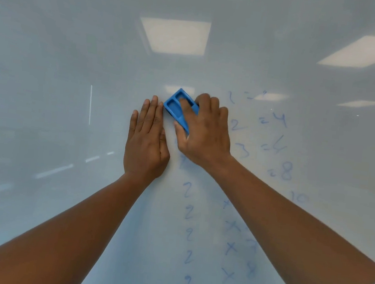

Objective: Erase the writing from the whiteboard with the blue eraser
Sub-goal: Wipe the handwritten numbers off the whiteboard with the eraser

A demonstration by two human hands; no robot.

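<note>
Faint blue writing [230, 247] is running in columns down the whiteboard [61, 69] between the forearms. Above it, the left hand [146, 142] is lying flat, fingers open, just beside the right hand [206, 132], whose fingers are gripping the blue eraser [174, 106], tilted diagonally against the board.

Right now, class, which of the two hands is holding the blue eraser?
The right hand: its fingers grip the blue eraser against the whiteboard, while the left hand lies flat, holding nothing.
</note>
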